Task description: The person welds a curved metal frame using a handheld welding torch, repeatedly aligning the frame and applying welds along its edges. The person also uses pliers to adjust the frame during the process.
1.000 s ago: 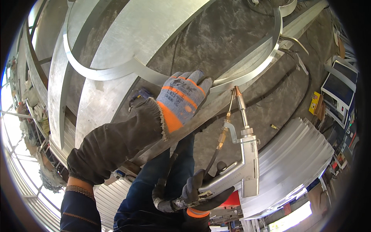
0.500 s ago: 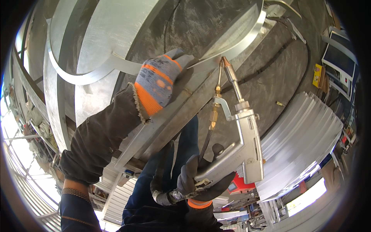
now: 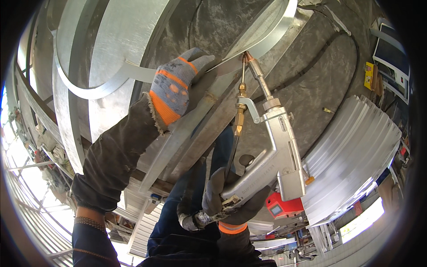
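Observation:
My left hand (image 3: 175, 84), in a grey and orange glove, is closed on a curved metal strip (image 3: 271, 35), partly hiding it. The strip stands on edge along a large sheet-metal piece (image 3: 120, 42). A pistol-shaped metal welding gun (image 3: 278, 142) is in my right hand (image 3: 231, 204), whose dark glove wraps the handle from below. The gun's copper nozzle (image 3: 248, 56) and the thin wire-feed tube (image 3: 243, 73) beside it meet at the strip's lower edge, right of my left hand; whether they touch it I cannot tell.
Under the strip runs a straight metal bar (image 3: 195, 138), crossing diagonally above my legs. Stacked bright metal sheets (image 3: 351, 155) lie at the right, near a red device with a small screen (image 3: 284, 206). A yellow box (image 3: 368, 75) and dark cables (image 3: 316, 66) are farther off.
The whole view has shifted a little. The gun has moved up and left in the picture, its nozzle nearer my left hand. Both hands keep their hold.

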Tool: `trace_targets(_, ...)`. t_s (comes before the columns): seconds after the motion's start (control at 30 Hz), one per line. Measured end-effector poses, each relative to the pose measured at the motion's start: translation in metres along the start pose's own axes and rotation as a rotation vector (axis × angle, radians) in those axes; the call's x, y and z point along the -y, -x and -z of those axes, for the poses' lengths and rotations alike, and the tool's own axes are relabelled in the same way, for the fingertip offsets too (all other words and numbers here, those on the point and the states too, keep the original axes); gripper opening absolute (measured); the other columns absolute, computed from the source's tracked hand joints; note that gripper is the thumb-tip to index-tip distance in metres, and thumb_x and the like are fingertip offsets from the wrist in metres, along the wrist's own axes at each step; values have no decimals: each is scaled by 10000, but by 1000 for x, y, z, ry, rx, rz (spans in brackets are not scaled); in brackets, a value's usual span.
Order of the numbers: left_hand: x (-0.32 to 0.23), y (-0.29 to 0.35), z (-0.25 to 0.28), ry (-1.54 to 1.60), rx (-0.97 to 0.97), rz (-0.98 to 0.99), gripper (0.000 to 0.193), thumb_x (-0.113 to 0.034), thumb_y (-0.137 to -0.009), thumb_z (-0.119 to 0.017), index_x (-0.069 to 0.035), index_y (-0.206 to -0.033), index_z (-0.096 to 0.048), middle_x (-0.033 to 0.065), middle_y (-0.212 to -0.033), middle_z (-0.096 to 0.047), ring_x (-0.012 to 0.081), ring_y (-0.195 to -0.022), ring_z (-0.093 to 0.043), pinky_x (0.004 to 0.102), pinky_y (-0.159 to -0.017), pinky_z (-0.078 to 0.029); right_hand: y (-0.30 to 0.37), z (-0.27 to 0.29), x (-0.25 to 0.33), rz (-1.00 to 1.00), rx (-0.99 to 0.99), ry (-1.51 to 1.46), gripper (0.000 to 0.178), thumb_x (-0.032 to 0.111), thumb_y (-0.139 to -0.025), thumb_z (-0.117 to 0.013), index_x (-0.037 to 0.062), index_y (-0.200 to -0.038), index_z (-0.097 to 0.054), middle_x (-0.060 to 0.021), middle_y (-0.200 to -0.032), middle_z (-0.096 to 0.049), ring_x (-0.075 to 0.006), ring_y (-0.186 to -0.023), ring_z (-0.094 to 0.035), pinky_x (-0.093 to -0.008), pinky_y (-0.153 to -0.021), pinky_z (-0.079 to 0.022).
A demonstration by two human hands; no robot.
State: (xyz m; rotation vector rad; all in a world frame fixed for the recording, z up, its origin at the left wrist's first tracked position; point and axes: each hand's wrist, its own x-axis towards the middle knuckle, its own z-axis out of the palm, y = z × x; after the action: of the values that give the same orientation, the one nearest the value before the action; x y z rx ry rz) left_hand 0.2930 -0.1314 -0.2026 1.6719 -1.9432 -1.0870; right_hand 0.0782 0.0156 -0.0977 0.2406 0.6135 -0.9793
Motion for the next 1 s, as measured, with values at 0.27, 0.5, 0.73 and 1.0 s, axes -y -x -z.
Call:
trace_targets(0.27,-15,3,8,-299,45,-95,465,-95,-914,-589,-61,-1377,-579,154,-1288,-590,329,-1137,-653,427,-961,-531,4,-1,-8,-1,-94,-186,879,838,-922,-378,161,-1479,-446,-205,-841,-556,-245,-564,-540,-374,-473,-472)
trace_targets(0.5,-25,2,15,-414,247,-38,548,-193,-944,-590,-38,-1461,-494,150,-1310,-558,309,-1214,-608,438,-1000,-487,-6,1,-1,21,165,84,747,785,-978,-355,333,-1573,-362,-161,-931,-486,-215,-543,-510,-350,-428,-454)
trace_targets(0.73,-22,1,15,-364,181,-79,500,-153,-871,-615,21,-1338,-576,206,-1259,-601,352,-1132,-640,453,-931,-542,-3,-1,-3,13,147,150,745,798,-971,-361,362,-1575,-358,-148,-942,-479,-201,-550,-506,-334,-426,-442)
trace_targets(1.0,-21,-3,15,-291,138,-119,513,-159,-863,-622,37,-1335,-571,214,-1264,-592,368,-1132,-632,459,-940,-535,0,4,-1,-40,102,99,904,831,-927,-432,174,-1546,-386,-165,-975,-505,-220,-585,-535,-343,-444,-424)
